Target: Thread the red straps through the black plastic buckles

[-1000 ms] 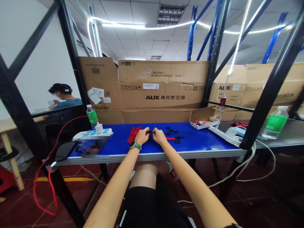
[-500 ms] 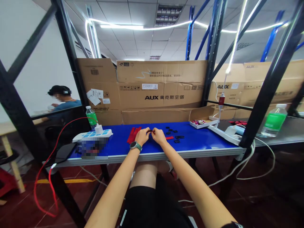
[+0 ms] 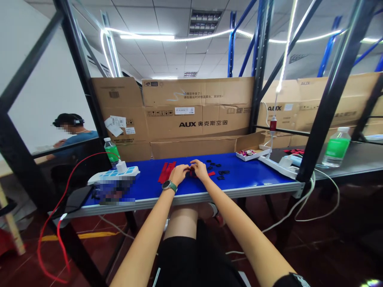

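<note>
My left hand point(image 3: 178, 174), with a watch at its wrist, has its fingertips pinched on a small black piece point(image 3: 190, 169). Close against it, my right hand point(image 3: 200, 170) has bent fingers with the index finger raised a little. A bit of red shows beneath these fingers, but what they grip is largely hidden. Several red strips point(image 3: 166, 172) lie on the blue table left of my hands. To the right are several small black plastic pieces point(image 3: 223, 172), apparently buckles, and one more red strip point(image 3: 212, 173).
A white box point(image 3: 253, 153) with small items stands at the back right. A power strip point(image 3: 115, 173) and a green-labelled bottle point(image 3: 111, 152) are at the left, near a red cable point(image 3: 72, 175). Cardboard point(image 3: 197, 119) walls the back. A person point(image 3: 74, 131) sits beyond the left post.
My fingertips, earlier pressed together on the black piece, are now slightly apart, with the right index finger lifted. The whole view has shifted a little as the head turned.
</note>
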`<state>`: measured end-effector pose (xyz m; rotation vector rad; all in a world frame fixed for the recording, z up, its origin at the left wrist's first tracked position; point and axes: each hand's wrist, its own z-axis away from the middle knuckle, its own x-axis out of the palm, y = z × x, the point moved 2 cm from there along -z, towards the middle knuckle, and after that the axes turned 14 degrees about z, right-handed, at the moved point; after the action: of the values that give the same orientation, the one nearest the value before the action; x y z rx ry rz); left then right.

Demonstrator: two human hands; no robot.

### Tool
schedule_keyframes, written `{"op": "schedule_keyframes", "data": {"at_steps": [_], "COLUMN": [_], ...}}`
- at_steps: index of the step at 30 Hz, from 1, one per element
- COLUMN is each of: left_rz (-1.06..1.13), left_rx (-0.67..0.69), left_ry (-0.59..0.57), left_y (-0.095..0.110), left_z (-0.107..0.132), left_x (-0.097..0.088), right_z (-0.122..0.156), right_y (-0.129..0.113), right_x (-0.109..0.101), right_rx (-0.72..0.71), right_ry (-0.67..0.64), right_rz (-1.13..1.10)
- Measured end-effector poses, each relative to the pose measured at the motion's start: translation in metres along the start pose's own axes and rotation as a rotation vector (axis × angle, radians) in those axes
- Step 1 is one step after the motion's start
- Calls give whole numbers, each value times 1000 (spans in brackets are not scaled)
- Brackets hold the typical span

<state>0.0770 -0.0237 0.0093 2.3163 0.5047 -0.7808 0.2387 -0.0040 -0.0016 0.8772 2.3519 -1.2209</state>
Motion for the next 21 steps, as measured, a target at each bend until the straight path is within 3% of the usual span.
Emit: {"op": "schedule_keyframes", "data": {"at_steps": [5, 12, 16, 21], "left_rz": [-34, -66, -70, -40], "left_rx": [14, 19, 10, -10], "left_ry": [-3, -13, -11, 35], "left_y": [4, 1, 4, 4], "left_z": [1, 0, 1, -1], "left_x": [-1, 1, 1, -1], "right_z": [0, -1, -1, -1], "right_y": [5, 9, 8, 1], "right_x": [-4, 4, -1, -5], "right_rx": [131, 146, 171, 36], "right_ry": [218, 87, 109, 147], "right_rz": [18, -153, -78, 61]}}
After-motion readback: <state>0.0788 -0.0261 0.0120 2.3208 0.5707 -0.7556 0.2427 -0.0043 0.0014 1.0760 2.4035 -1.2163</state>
